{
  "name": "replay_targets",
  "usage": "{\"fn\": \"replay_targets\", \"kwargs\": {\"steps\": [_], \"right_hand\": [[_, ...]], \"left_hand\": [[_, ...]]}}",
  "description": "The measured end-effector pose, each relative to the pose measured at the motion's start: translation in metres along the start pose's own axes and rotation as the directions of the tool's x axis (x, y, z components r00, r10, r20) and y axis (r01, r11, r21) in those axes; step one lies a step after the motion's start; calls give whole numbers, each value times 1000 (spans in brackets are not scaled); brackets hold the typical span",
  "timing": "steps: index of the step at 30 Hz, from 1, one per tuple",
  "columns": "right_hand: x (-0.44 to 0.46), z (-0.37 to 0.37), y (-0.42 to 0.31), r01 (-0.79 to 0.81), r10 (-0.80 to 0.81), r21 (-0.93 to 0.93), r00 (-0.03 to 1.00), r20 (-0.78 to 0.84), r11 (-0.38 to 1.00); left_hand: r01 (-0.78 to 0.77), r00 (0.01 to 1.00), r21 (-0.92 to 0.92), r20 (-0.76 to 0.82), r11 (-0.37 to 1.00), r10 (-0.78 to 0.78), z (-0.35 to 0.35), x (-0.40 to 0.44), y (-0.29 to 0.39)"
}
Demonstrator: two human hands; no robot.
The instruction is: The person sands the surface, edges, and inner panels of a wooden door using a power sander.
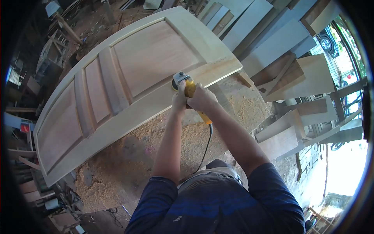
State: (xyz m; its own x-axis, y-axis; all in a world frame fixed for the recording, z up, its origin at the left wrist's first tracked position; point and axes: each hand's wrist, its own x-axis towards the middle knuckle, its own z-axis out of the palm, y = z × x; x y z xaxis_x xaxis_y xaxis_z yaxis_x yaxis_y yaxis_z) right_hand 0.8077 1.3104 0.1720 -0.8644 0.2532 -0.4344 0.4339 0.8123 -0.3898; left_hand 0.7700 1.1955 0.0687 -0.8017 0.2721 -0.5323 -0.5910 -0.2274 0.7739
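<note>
A yellow angle grinder (190,89) with a grey metal head rests at the near edge of a wooden panel door (156,111). My left hand (179,97) is wrapped round the tool near its head, thumb up along the side. Just behind it, my right hand (203,98) grips the yellow body. The disc is mostly hidden under the head, so I cannot tell whether it touches the wood. From the tool's rear, a black cord (207,145) runs down toward my waist. The pale door lies flat, with several recessed panels.
Sawdust covers the worktable (128,156) beneath the door. A small wood block (245,80) sits by the door's right corner. Boards and sheets (272,46) lean at the upper right, and more panels (280,136) stand to the right. Timber scraps clutter the left side.
</note>
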Motion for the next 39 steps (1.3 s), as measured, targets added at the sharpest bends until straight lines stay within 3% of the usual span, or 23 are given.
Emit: {"fn": "replay_targets", "kwargs": {"steps": [13, 17, 20, 31, 39], "right_hand": [[98, -123, 183, -162, 169, 92, 982, -79, 983], [109, -142, 218, -121, 137, 78, 958, -252, 990], [116, -162, 234, -171, 192, 137, 967, -165, 976], [120, -154, 252, -207, 252, 209, 943, -219, 956], [85, -94, 197, -115, 150, 170, 966, -211, 979]], "left_hand": [[35, 985, 78, 165, 996, -48, 227, 106, -21], [41, 980, 116, 189, 992, -62, 271, 125, -23], [35, 977, 133, 206, 990, -62, 297, 130, -24], [8, 956, 227, 282, 974, -73, 306, 140, -26], [16, 964, 207, 258, 978, -71, 215, 88, -18]]}}
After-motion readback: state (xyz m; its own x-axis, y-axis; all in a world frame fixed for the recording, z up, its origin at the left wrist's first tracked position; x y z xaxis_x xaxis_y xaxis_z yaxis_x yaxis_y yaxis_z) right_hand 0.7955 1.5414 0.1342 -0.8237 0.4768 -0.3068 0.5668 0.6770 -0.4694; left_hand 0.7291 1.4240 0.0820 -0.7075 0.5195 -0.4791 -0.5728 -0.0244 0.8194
